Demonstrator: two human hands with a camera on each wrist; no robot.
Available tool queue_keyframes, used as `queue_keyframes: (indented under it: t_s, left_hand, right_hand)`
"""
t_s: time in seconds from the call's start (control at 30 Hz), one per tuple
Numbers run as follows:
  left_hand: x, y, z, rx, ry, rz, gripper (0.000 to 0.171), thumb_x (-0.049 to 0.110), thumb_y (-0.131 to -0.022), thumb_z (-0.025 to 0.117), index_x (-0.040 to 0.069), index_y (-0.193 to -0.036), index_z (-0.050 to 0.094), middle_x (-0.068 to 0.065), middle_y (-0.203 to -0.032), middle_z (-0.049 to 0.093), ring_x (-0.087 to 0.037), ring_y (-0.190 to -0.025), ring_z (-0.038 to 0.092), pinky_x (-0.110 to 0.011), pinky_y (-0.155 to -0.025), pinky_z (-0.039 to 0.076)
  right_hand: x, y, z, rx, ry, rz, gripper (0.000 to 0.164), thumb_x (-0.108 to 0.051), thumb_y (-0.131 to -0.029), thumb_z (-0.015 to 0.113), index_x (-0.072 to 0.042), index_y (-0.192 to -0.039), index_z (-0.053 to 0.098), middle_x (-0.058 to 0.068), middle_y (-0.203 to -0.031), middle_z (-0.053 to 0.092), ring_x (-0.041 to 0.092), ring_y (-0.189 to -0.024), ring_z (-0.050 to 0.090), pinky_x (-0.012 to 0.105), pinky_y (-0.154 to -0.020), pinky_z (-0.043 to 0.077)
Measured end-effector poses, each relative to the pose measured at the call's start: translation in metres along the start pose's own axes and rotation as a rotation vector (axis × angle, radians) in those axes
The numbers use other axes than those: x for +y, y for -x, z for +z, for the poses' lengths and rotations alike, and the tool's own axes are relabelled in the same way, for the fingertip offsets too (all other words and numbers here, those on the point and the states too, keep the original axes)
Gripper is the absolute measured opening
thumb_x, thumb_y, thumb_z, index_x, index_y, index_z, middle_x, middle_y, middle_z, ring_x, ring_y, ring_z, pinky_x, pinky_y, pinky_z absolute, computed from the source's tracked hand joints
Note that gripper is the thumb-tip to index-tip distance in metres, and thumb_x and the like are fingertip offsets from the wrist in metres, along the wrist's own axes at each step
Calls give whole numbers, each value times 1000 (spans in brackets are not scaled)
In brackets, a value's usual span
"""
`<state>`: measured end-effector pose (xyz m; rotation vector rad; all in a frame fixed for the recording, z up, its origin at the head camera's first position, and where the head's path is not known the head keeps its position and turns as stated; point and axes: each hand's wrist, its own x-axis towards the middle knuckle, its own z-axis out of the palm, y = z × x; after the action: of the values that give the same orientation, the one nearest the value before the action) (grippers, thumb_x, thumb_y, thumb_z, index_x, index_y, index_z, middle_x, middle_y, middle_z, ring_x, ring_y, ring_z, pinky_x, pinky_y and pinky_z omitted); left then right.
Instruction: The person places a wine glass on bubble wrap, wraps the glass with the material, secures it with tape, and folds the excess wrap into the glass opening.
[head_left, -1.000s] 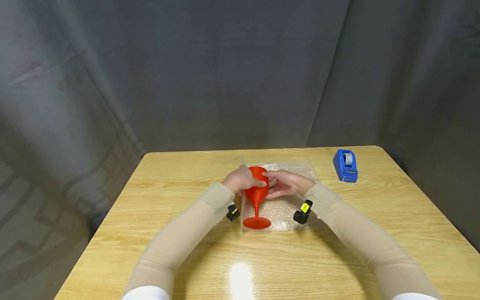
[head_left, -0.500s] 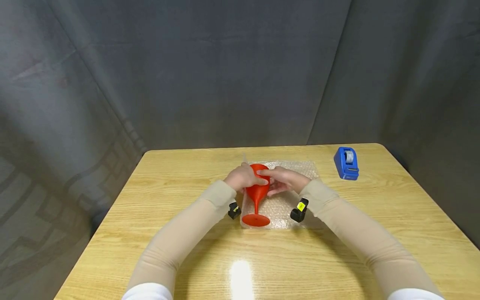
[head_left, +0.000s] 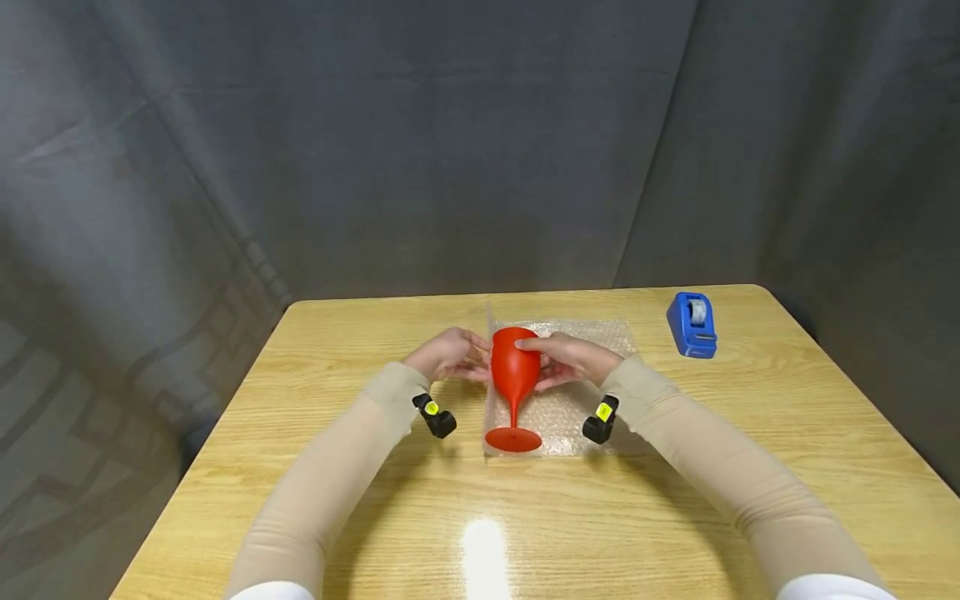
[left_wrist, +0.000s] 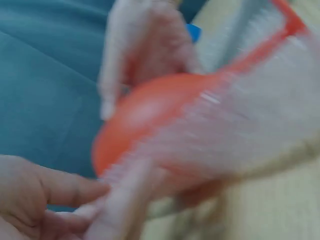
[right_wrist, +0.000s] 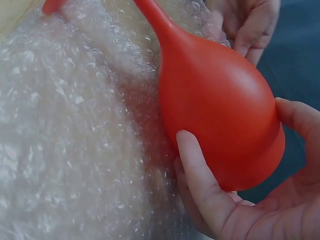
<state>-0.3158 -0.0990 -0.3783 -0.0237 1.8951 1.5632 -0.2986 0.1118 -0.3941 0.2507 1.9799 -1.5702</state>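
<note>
A red wine goblet lies over a sheet of bubble wrap, its round foot toward the person and its bowl toward the back. My right hand grips the bowl from the right, thumb and fingers on either side of it in the right wrist view. On the other side, my left hand pinches the left edge of the wrap, which stands up beside the bowl. The left wrist view is blurred, but the raised wrap covers part of the goblet there.
A blue tape dispenser with a roll of clear tape stands at the back right of the wooden table. Dark grey curtains hang behind the table and along its sides.
My left hand has let go of the goblet's bowl and moved left to the edge of the bubble wrap. The right hand's fingers have shifted slightly further over the bowl.
</note>
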Motion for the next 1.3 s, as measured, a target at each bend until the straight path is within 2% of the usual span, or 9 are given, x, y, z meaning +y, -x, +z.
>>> queue_keyframes:
  t_s: [0.1,0.2,0.3,0.43,0.57,0.73,1.0,1.17,1.3]
  left_hand:
    - [-11,-6,0,52,73,28,23,-3,-96,53,-6,-118,54,-9,-87,61,-15,-63,64,-25,-63,59]
    - [-19,-11,0,75,128,20,20,2,-95,59,-4,-114,58,-5,-81,62,-13,-62,63,-24,-63,58]
    - [-23,-12,1,60,125,8,27,6,-96,58,-4,-121,57,-5,-83,63,-15,-70,63,-32,-77,59]
    - [-26,-12,2,15,113,15,37,11,-99,54,-7,-131,51,-13,-101,64,-23,-86,64,-44,-94,53]
    - [-27,-13,2,-13,126,22,36,10,-100,51,-8,-132,50,-17,-108,62,-28,-91,64,-46,-96,51]
    - [-26,-12,2,-9,121,22,35,9,-100,50,-8,-131,50,-13,-100,60,-25,-88,62,-42,-92,54]
    - [-19,-7,-3,34,45,22,34,9,-99,53,-8,-129,52,-10,-94,61,-20,-81,63,-38,-84,57]
    - [-17,-5,-1,36,16,23,32,10,-98,56,-10,-123,54,-8,-87,60,-19,-74,63,-34,-76,59]
    - [-14,-2,5,52,-44,46,28,12,-96,59,-9,-116,56,-8,-85,60,-17,-70,63,-31,-70,60]
  right_hand:
    - [1,0,0,-6,-10,-11,51,-35,-94,58,4,-124,47,14,-97,57,20,-71,66,32,-67,60]
    - [1,0,0,-3,-23,-21,49,-35,-94,58,3,-122,48,14,-97,57,20,-72,65,32,-68,60]
    - [2,0,-1,0,-26,-20,50,-36,-94,58,3,-123,47,14,-100,56,21,-74,65,32,-69,60]
    - [2,-1,-2,-2,-30,-9,52,-36,-94,57,4,-127,46,15,-104,56,22,-78,65,33,-71,60]
    - [2,-2,-2,-20,-42,-13,54,-36,-95,56,4,-131,44,17,-109,56,23,-82,65,33,-74,60]
    - [5,-3,-2,-47,-70,-33,56,-35,-96,55,4,-133,41,18,-112,56,25,-85,65,35,-77,59]
    - [14,-9,0,-138,-167,-63,62,-35,-95,58,5,-138,37,19,-116,57,27,-97,65,38,-87,56]
    - [13,-6,1,-118,-191,-40,51,-31,-97,56,4,-131,41,15,-110,57,24,-94,63,38,-88,56]
    - [12,-2,-3,-86,-202,-8,42,-27,-98,56,2,-124,42,15,-107,55,23,-88,63,37,-87,56]
